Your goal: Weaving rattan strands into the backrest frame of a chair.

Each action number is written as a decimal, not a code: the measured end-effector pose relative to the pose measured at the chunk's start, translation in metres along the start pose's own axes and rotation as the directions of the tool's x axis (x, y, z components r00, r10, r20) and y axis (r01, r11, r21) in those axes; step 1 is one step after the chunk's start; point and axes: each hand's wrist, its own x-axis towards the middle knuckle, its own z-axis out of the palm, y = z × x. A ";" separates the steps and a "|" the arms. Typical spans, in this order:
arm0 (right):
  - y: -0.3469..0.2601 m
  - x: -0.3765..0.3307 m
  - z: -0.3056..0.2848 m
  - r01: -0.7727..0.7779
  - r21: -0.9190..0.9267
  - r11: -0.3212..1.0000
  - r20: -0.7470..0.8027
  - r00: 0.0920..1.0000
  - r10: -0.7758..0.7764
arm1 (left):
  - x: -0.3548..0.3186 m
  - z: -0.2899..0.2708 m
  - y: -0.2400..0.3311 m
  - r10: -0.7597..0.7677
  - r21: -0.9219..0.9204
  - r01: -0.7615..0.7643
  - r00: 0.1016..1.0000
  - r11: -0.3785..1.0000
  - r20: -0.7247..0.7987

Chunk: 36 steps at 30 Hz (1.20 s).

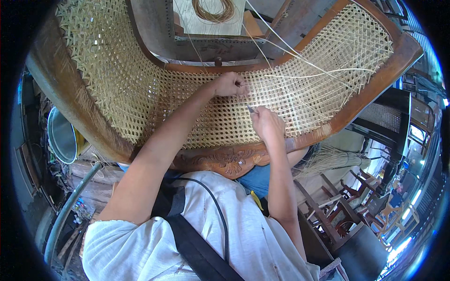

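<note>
A woven cane panel (pixel 211 121) curves up at both ends inside a brown wooden frame (pixel 323 134), its front rail carved with a floral pattern. My left hand (pixel 228 85) is on the weave near the far rail, fingers curled in a pinch; what they hold, if anything, is too small to make out. Just nearer and to the right, my right hand (pixel 269 123) is closed round a small pointed tool (pixel 251 109), its dark tip directed at the weave between the hands. Long loose cane strands (pixel 323 71) trail over the panel's right part and past the far rail.
Beyond the frame, a coil of cane (pixel 213 13) lies on a pale board. A metal bucket (pixel 63 136) stands at the left, above a grey pipe (pixel 70 206). To the right are a bundle of cane strands (pixel 335 159) and several wooden chair frames (pixel 328 206).
</note>
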 end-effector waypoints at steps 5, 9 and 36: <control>-0.011 0.013 0.013 -0.030 -0.158 0.987 -0.035 0.999 0.025 | 0.001 -0.003 0.000 -0.041 0.008 0.041 0.999 0.999 0.003; -0.012 0.023 0.021 0.019 -0.145 0.989 -0.074 0.997 -0.030 | 0.001 -0.001 0.000 -0.027 -0.038 0.024 0.995 0.999 -0.092; 0.020 0.011 0.027 -0.022 0.089 0.996 -0.251 0.967 0.044 | -0.012 0.013 0.004 0.163 0.312 -0.146 0.986 0.939 -0.031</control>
